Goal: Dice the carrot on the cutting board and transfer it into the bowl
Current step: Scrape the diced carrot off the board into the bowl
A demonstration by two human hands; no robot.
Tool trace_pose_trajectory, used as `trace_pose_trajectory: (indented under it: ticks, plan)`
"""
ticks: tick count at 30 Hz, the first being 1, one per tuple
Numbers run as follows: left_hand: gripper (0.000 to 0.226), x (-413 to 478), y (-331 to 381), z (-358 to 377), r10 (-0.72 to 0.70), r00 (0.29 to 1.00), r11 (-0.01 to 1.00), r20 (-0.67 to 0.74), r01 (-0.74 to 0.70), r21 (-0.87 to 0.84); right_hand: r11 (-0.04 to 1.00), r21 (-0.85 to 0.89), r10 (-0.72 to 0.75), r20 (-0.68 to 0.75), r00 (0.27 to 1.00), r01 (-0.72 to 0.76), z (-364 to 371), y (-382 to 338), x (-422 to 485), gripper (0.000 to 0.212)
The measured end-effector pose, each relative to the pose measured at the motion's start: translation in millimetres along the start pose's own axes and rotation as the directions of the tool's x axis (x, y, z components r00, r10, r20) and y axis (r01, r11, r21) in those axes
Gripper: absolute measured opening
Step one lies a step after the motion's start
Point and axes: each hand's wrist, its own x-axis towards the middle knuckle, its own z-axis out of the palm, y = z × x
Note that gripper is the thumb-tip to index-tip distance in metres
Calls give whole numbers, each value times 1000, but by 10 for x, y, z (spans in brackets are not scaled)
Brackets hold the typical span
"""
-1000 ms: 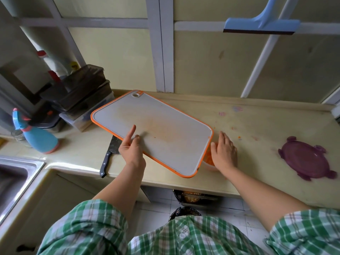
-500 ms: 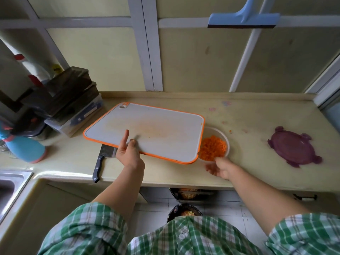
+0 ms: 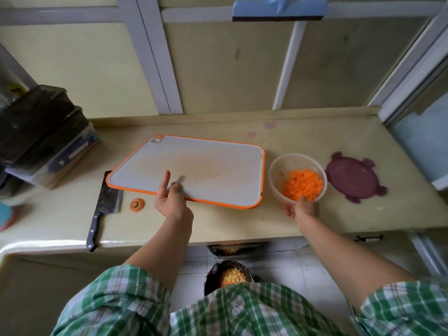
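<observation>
The diced carrot [image 3: 303,185] lay in the clear bowl [image 3: 294,158], just right of the cutting board [image 3: 206,163] on the surface [image 3: 242,223]. The right grip [image 3: 301,209] pinched the bowl's near rim, its fingers mostly hidden. The left grip [image 3: 172,202] pinched the board's near edge, with some fingers hidden underneath.

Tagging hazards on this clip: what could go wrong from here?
1. The right hand grips the bowl by its near rim only. With the carrot heaped on that side, it could tip and spill.
2. The knife lies with its handle at the counter edge, beside the left hand. A bump might knock it off.
3. The left hand holds the board by its near edge. Sliding it could hit the bowl.
</observation>
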Motion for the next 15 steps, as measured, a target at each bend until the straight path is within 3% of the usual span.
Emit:
trace_pose_trajectory:
  ticks: [6, 12, 15]
  plan:
    - [48, -128, -257, 111, -50, 998, 998, 24, 49, 28, 992, 128, 11, -22, 1000, -8, -192, -93, 27, 33]
    - [46, -144, -363, 118, -104, 995, 994, -4, 104, 21, 979, 184, 79, 75, 994, -92, -290, -145, -90, 36]
    - [46, -117, -403, 104, -124, 992, 992, 0, 124, 14, 961, 173, 196, 127, 972, -217, -244, -183, -265, 62]
